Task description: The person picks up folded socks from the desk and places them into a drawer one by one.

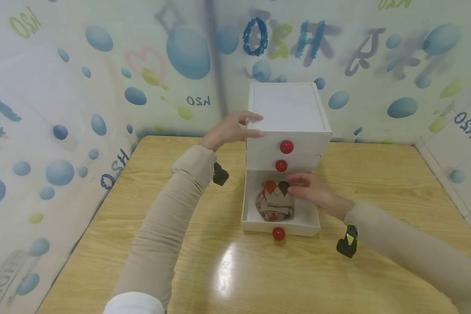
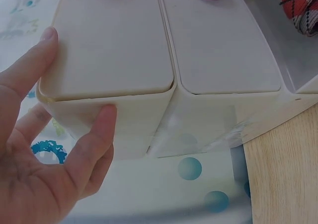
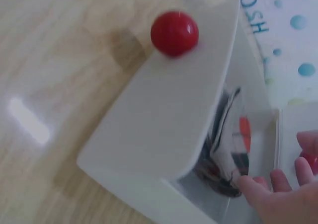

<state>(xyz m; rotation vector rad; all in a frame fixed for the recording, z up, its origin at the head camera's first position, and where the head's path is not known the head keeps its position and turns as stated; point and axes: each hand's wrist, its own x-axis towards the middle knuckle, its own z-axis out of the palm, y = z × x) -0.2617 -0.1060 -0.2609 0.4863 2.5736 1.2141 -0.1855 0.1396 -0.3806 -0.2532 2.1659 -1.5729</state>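
A white drawer cabinet [image 1: 288, 107] with red round knobs stands on the table. Its bottom drawer [image 1: 255, 226] is pulled out. Inside lies a folded argyle cloth bundle [image 1: 276, 200], beige with red and dark diamonds, resembling socks. My left hand [image 1: 233, 127] rests at the cabinet's upper left edge. Its spread fingers [image 2: 105, 119] touch the side panel in the left wrist view. My right hand [image 1: 315, 192] reaches over the drawer's right side. In the right wrist view a fingertip touches the bundle's edge while the other fingers [image 3: 279, 180] are extended apart.
Two upper drawers, with red knobs [image 1: 286, 147], are closed above the bottom one. The wooden table [image 1: 204, 253] extends around the cabinet. Behind and beside it hang printed sheets [image 1: 141, 52] with blue ovals and letters. A small dark device [image 1: 347, 242] is strapped near each wrist.
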